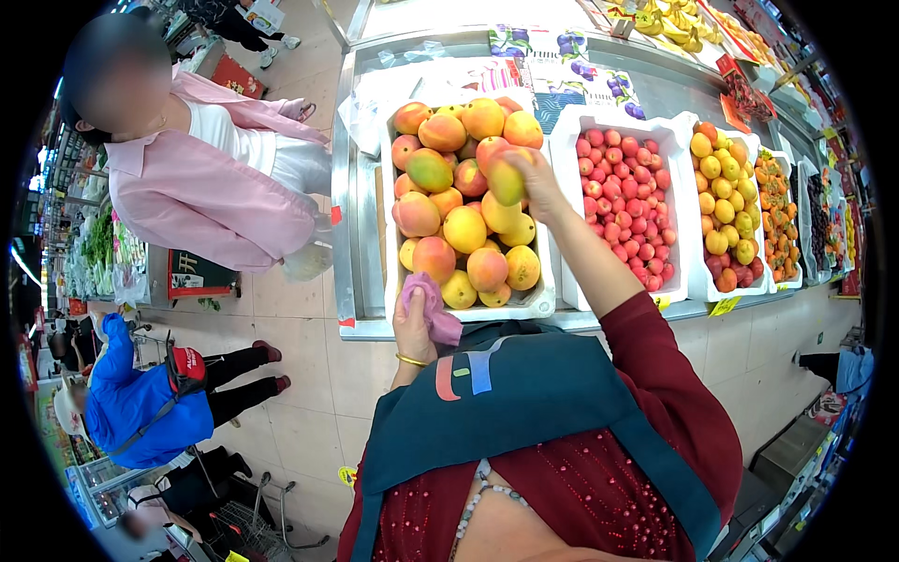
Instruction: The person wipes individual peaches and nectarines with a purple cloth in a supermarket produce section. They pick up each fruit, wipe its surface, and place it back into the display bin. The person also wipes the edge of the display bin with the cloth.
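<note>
My right hand (539, 184) grips a yellow-green mango (507, 183) over the right side of a white foam box (541, 307) heaped with mangoes. That hand is slightly blurred, and it hides part of the fruit behind it. The piled mangoes (464, 229) are yellow, orange and red, and a greener one (429, 170) lies left of the middle. At the box's near left corner, my left hand (413, 330) holds a crumpled pink-purple cloth (439, 317), thumb on top. The cloth is close to the nearest mangoes; whether it touches them I cannot tell.
To the right stand foam boxes of small red fruit (625, 204), yellow fruit (723, 190) and persimmons (776, 211). Printed cardboard (562, 70) lies behind the mangoes on the metal counter (362, 295). A person in a pink shirt (204, 183) stands at the left; a shopping cart (246, 520) is farther back.
</note>
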Tool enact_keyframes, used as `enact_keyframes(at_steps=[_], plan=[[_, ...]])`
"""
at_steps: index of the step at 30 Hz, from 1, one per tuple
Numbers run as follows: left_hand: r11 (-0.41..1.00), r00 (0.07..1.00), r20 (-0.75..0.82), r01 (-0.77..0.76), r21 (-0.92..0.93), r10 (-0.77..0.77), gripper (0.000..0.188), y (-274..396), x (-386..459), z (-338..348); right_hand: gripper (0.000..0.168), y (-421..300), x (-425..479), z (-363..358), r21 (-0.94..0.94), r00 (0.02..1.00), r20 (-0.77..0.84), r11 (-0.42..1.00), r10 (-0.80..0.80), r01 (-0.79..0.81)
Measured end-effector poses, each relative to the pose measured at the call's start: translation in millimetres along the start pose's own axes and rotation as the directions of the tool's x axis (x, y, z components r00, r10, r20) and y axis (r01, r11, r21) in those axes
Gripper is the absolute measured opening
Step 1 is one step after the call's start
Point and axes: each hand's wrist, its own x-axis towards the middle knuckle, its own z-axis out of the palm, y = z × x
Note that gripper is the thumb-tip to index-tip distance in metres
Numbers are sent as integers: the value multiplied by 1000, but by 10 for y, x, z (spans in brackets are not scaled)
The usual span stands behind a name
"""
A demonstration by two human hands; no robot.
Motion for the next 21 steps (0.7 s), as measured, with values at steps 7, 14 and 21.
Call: enact_keyframes(at_steps=[7, 14, 21], plan=[[999, 1000, 9, 3, 36, -3, 31, -17, 51, 46, 64, 331, 58, 587, -808, 949, 69, 541, -308, 234], [1000, 1000, 28, 0, 20, 0, 30, -35, 99, 31, 62, 558, 55, 613, -942, 839, 220, 113, -498, 315], [999, 999, 52, 3, 46, -5, 24, -62, 163, 40, 56, 469, 39, 598, -934, 864, 270, 104, -425, 343]])
